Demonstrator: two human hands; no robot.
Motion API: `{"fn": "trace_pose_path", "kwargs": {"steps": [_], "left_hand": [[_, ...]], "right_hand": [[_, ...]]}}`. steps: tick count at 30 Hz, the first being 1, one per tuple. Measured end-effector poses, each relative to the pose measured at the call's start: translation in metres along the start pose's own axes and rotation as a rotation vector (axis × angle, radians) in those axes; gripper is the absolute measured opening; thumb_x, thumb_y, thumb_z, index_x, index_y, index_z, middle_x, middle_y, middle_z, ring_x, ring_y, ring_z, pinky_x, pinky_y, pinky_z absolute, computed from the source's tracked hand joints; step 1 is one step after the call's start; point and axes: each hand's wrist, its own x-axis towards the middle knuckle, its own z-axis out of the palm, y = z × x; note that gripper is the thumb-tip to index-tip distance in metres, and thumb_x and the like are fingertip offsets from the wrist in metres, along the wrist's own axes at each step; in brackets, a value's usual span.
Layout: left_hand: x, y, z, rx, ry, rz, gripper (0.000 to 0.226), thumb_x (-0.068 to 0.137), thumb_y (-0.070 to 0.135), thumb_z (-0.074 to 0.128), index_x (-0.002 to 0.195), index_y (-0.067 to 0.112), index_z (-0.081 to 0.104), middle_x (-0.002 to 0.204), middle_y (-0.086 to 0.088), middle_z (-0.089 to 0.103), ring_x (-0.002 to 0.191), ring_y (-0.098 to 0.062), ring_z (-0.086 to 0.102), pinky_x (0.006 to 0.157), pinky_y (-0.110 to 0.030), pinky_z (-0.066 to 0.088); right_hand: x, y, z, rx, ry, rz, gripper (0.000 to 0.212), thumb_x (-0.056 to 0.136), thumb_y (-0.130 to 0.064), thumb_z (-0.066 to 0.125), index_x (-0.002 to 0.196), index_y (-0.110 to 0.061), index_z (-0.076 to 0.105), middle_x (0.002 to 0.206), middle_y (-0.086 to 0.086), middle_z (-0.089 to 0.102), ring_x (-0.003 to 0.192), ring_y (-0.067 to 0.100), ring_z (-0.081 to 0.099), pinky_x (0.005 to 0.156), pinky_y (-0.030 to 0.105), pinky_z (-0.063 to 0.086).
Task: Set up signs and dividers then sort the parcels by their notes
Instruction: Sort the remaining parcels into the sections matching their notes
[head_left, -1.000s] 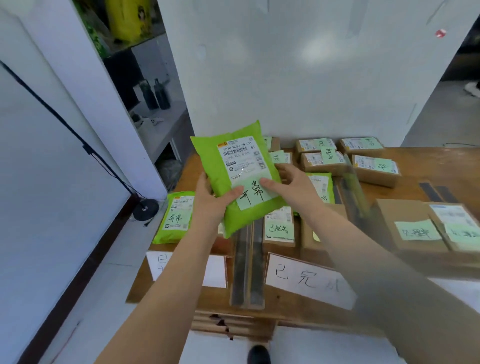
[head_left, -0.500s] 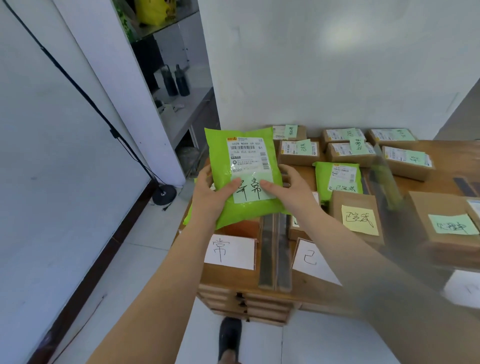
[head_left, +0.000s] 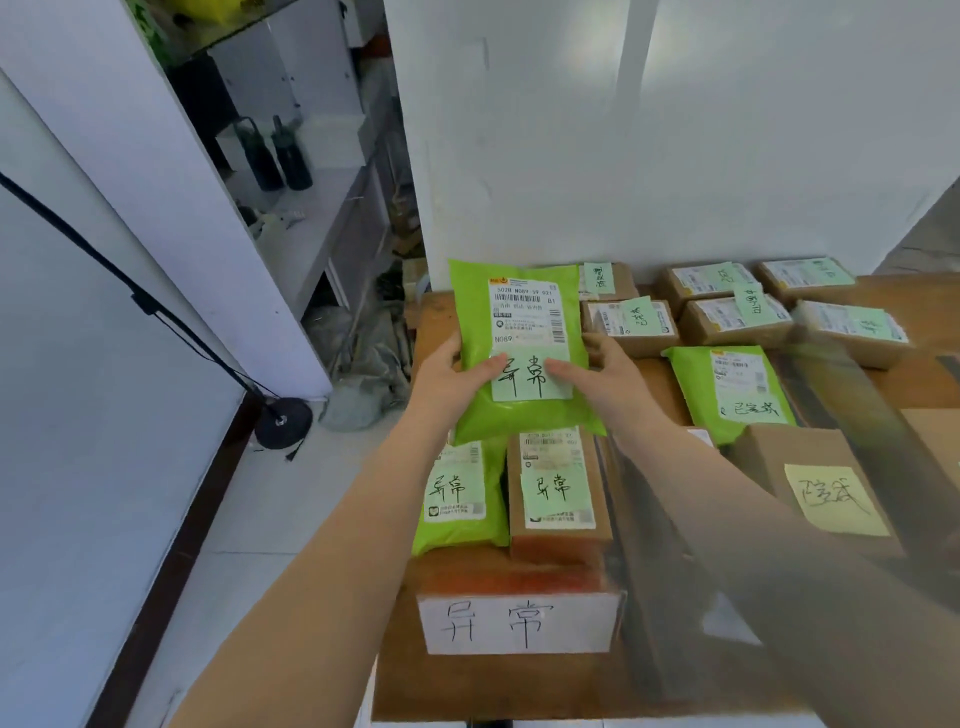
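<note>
I hold a green mailer parcel (head_left: 519, 410) with a white shipping label and a pale green handwritten note, over the table's left column. My left hand (head_left: 452, 376) grips its left edge and my right hand (head_left: 597, 376) its right edge, thumbs on the note. Just below it lie a green mailer (head_left: 460, 499) and a brown box (head_left: 558, 493), both carrying the same note. A white paper sign (head_left: 519, 621) with matching characters stands at the table's front edge. A dark divider strip (head_left: 639, 545) runs to the right of this column.
Right of the divider sit another green mailer (head_left: 732, 389) and a box with a yellow note (head_left: 831, 499). Several brown boxes (head_left: 727, 322) with green notes line the back by the white wall. A black stand base (head_left: 283, 421) rests on the floor at left of the wooden table (head_left: 519, 686).
The view has swung left and down, bringing the left sign and its two parcels into sight. Both hands have carried the green mailer lower and further over that column.
</note>
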Motion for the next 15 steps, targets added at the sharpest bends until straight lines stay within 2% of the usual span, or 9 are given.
{"fn": "trace_pose_path", "kwargs": {"steps": [4, 8, 11, 15], "left_hand": [[0.050, -0.013, -0.005, 0.066, -0.089, -0.055, 0.032, 0.083, 0.016, 0.066, 0.114, 0.023, 0.061, 0.105, 0.004, 0.067, 0.091, -0.012, 0.066, 0.077, -0.028, 0.053], [0.088, -0.030, -0.003, 0.075, -0.136, -0.079, 0.033, 0.082, 0.017, 0.068, 0.113, 0.023, 0.060, 0.101, 0.007, 0.066, 0.082, -0.004, 0.065, 0.064, -0.017, 0.053], [0.109, -0.045, -0.006, 0.104, -0.123, -0.085, 0.037, 0.081, 0.018, 0.070, 0.117, 0.020, 0.059, 0.111, 0.000, 0.066, 0.094, -0.015, 0.065, 0.081, -0.032, 0.054], [0.131, -0.065, -0.026, 0.057, -0.053, -0.111, 0.037, 0.080, 0.014, 0.071, 0.114, 0.022, 0.059, 0.108, 0.000, 0.067, 0.091, -0.016, 0.067, 0.080, -0.036, 0.055]], "right_hand": [[0.035, 0.007, 0.008, -0.048, 0.076, 0.081, 0.073, 0.073, -0.026, 0.077, 0.135, -0.017, 0.040, 0.122, 0.001, 0.059, 0.104, 0.021, 0.062, 0.090, 0.046, 0.051], [0.064, 0.019, 0.012, -0.076, 0.122, 0.144, 0.070, 0.075, -0.025, 0.076, 0.135, -0.014, 0.041, 0.121, 0.003, 0.060, 0.103, 0.022, 0.062, 0.091, 0.046, 0.051], [0.085, 0.026, 0.022, -0.113, 0.140, 0.173, 0.070, 0.076, -0.025, 0.075, 0.135, -0.012, 0.039, 0.119, 0.001, 0.059, 0.104, 0.022, 0.062, 0.091, 0.045, 0.051], [0.113, 0.035, 0.049, -0.189, 0.097, 0.189, 0.069, 0.077, -0.025, 0.073, 0.135, -0.011, 0.038, 0.121, 0.003, 0.058, 0.102, 0.020, 0.059, 0.090, 0.041, 0.051]]}}
